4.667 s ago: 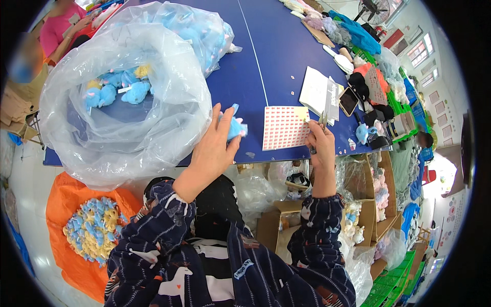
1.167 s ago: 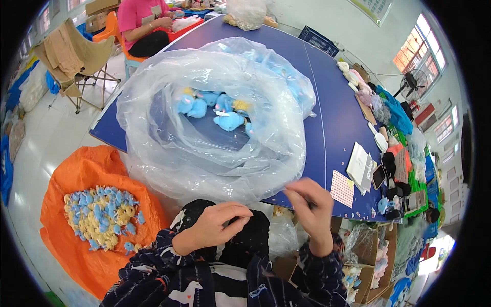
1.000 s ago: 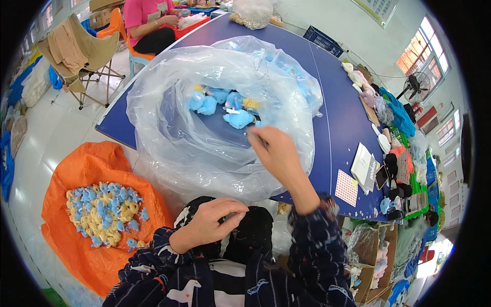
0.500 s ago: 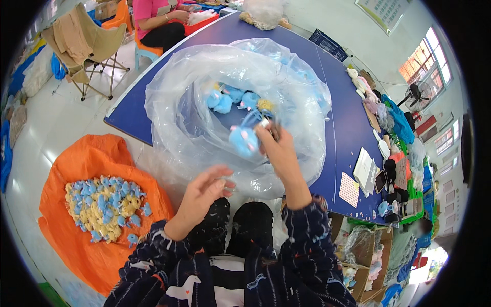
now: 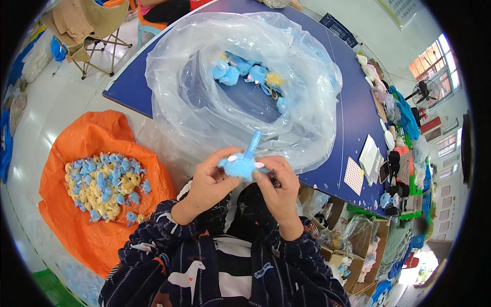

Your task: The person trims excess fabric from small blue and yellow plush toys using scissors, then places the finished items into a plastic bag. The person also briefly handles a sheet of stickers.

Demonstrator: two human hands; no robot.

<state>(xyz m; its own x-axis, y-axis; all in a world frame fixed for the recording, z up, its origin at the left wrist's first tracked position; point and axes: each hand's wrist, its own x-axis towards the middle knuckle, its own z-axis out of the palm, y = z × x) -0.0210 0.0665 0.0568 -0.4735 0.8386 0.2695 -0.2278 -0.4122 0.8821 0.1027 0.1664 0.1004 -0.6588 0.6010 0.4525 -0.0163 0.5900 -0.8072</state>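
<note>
A small fluffy blue plush toy [image 5: 239, 165] with pink ears and a blue ribbon tab is held between both hands, just in front of my chest. My left hand [image 5: 212, 179] grips its left side. My right hand [image 5: 280, 185] pinches its right side and also holds a thin dark tool. Behind the hands, a large clear plastic bag [image 5: 204, 102] lies open on the blue table [image 5: 353, 112], with several blue and yellow plush toys [image 5: 245, 74] inside it.
An orange sack [image 5: 97, 204] on the floor at my left holds a heap of blue and yellow plush toys [image 5: 102, 181]. Sheets of stickers [image 5: 354, 175] and papers lie on the table's right side. Cardboard boxes, bags and crates crowd the right. A folding chair stands at the upper left.
My right hand reached into the clear bag, picked out a blue plush toy and drew it back. Both hands now hold it close to my chest.
</note>
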